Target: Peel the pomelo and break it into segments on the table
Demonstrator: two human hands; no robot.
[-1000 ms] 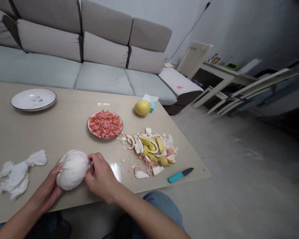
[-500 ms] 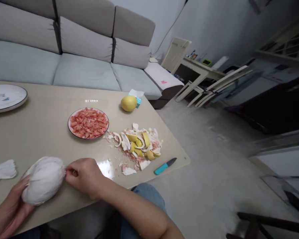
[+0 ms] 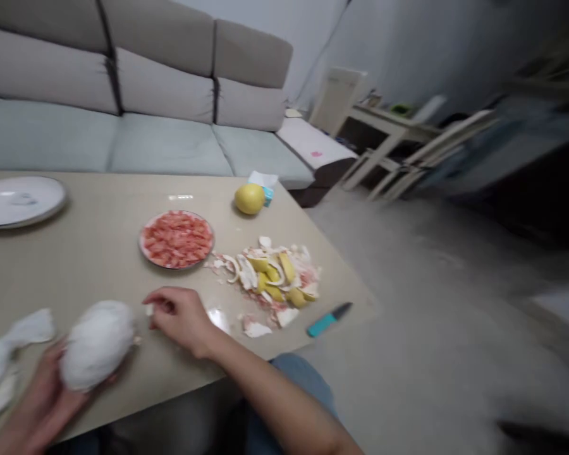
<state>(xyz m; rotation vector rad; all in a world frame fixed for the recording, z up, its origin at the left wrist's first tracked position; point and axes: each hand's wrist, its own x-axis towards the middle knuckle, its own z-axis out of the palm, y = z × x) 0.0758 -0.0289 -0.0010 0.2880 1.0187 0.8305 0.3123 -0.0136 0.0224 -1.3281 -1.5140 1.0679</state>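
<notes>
My left hand (image 3: 52, 395) cups a peeled pomelo (image 3: 97, 344), its whole visible surface white with pith, over the near edge of the table. To the right of the fruit and apart from it is my right hand (image 3: 183, 319). Its thumb and forefinger are pinched on a small white piece of pith (image 3: 149, 309), blurred by motion. White pieces of pomelo rind (image 3: 31, 327) lie at the left. A plate (image 3: 142, 249) full of pink pomelo flesh sits beyond my right hand.
A heap of yellow peel and white scraps (image 3: 272, 278) lies to the right, with a turquoise-handled knife (image 3: 323, 323) beside it. Further back are a whole yellow pomelo (image 3: 250, 199), a tissue pack (image 3: 268, 194) and a large white plate (image 3: 52, 201). A sofa (image 3: 171, 142) stands behind the table.
My right hand has pulled away from the pomelo's right end, with a small piece of pith at its fingertips. My left hand still holds the pomelo. The camera view has shifted slightly.
</notes>
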